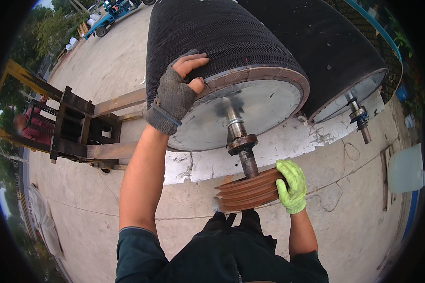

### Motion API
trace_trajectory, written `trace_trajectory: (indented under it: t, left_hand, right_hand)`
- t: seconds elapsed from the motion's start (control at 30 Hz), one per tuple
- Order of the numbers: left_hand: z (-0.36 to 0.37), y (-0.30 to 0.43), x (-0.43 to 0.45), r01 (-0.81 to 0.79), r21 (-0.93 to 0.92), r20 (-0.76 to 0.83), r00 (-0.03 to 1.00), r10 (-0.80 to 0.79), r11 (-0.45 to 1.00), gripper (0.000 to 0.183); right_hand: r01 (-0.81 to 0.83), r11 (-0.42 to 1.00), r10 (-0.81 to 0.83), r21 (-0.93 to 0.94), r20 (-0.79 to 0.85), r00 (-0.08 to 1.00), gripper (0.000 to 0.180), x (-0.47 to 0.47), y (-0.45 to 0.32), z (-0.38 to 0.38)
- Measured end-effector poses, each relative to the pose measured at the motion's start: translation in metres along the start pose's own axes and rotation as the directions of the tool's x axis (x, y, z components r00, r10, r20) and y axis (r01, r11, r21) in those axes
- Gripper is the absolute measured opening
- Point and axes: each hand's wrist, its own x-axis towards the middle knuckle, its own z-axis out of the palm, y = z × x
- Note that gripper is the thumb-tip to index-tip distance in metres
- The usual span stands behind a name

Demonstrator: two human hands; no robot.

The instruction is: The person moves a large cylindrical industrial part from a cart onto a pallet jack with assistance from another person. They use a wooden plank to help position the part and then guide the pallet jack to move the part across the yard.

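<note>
A large drum (pixel 219 39) covered in black textured material lies on its side before me, its pale metal end plate (pixel 198 123) towards me. My left hand (pixel 179 85), in a grey glove with bare fingertips, rests on the drum's near edge with fingers spread. From the end plate juts a steel shaft (pixel 236 123) with a dark, greasy bearing (pixel 242 143). A rust-brown grooved V-belt pulley (pixel 249 192) sits at the shaft's outer end. In a yellow-green glove, my right hand (pixel 292 185) grips the pulley's right rim; the fingertips behind it are partly hidden.
A forklift (pixel 81 123) stands at left, its forks (pixel 118 100) reaching to the drum; a person (pixel 39 123) is behind its mast. Another black drum (pixel 318 46) with a shaft (pixel 359 115) lies at right. A whitish plastic container (pixel 405 169) stands farther right. Thin cord (pixel 334 205) lies on the concrete.
</note>
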Motion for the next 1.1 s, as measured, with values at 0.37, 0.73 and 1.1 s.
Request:
trace_trajectory:
  t: [0.37, 0.73, 1.1]
  left_hand:
    - [-0.001, 0.001, -0.003, -0.042, 0.014, -0.009, 0.999, 0.042, 0.999, 0.054]
    - [0.002, 0.006, -0.002, -0.004, -0.036, -0.086, 0.996, 0.001, 0.999, 0.056]
    - [-0.009, 0.006, -0.020, -0.070, 0.238, -0.253, 0.958, 0.131, 0.969, 0.064]
  right_hand:
    - [-0.007, 1.000, 0.007, -0.021, 0.001, 1.000, 0.036, 0.001, -0.003, 0.000]
    - [-0.010, 0.999, 0.010, -0.041, -0.003, 1.000, 0.035, 0.002, -0.004, 0.000]
    - [-0.039, 0.999, 0.039, -0.009, 0.004, 0.999, 0.041, 0.001, -0.003, 0.003]
